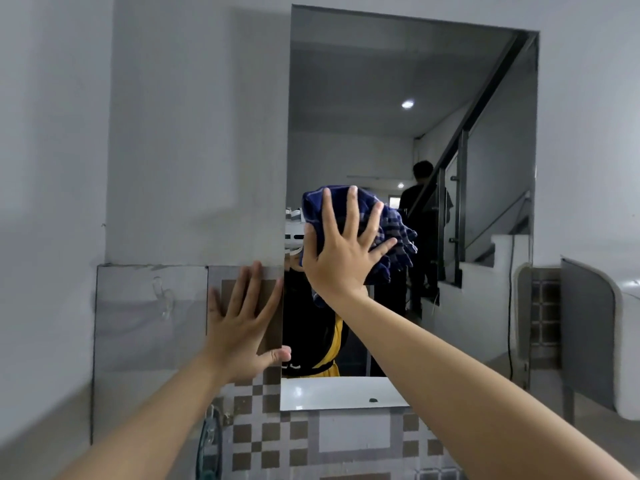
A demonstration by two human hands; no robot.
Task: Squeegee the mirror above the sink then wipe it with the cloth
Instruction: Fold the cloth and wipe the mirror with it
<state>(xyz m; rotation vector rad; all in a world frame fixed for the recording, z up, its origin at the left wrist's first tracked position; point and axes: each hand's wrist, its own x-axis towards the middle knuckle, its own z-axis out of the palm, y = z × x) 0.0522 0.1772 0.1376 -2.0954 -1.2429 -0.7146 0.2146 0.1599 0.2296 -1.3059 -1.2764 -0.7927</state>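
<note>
1. The mirror (412,109) hangs on the grey wall (173,133), and the dark blue checked cloth (388,233) is pressed flat against the mirror's lower left part, close to its left edge
2. The right hand (341,251) lies spread wide over the cloth, fingers splayed, palm pushing it onto the glass; part of the cloth bunches out loose on the side away from the mirror's left edge
3. The left hand (242,327) holds nothing; it rests open on the tiled panel (242,282) just beside the mirror's lower left edge, thumb reaching onto or right at the glass
4. Risk, as I judge it: that thumb could leave prints on glass being wiped, and the loose bunch of cloth could trail and streak
5. Pushing hard near the left edge might drag the cloth off the mirror onto the wall, or catch the bare rim
6. Most of the mirror above and to the far side of the cloth looks open for broad strokes; the top may be a stretch to reach
7. Below the mirror's bottom edge sits a white ledge (332,393) with a small dark object (373,400); a low stroke could knock it
8. No squeegee is in sight, so I take the wiping stage to be under way
</note>
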